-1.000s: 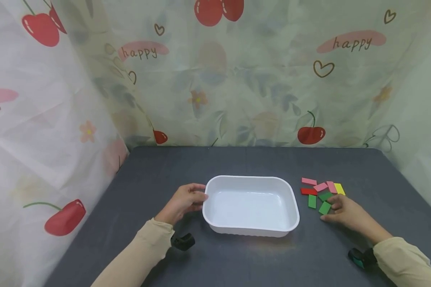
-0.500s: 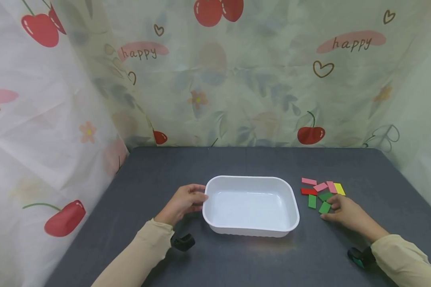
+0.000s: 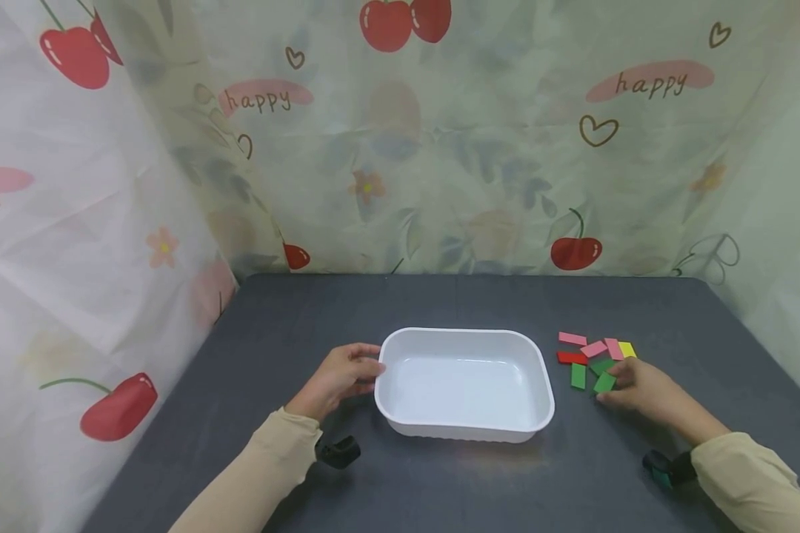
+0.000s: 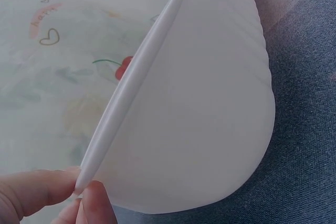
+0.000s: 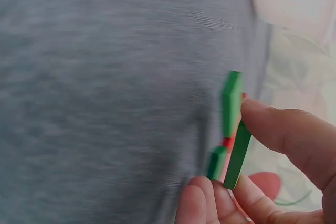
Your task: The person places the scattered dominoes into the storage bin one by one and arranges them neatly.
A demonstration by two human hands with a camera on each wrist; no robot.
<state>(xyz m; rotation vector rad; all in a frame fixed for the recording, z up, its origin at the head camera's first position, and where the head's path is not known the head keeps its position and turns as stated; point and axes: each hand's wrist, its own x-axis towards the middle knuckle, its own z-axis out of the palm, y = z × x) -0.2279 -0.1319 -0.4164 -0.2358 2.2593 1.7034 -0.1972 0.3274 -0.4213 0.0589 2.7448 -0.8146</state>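
Left hand (image 3: 336,377) pinched the white rectangular tub (image 3: 463,431), right hand (image 3: 650,396) pinched 1 green rectangular block (image 3: 604,383); likely the pick-up step, next calling for a clean lift.

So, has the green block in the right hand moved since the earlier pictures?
Yes, slightly: in the head view, the green block held by the right hand shifted up the picture and a little rightward, judged against the red block.
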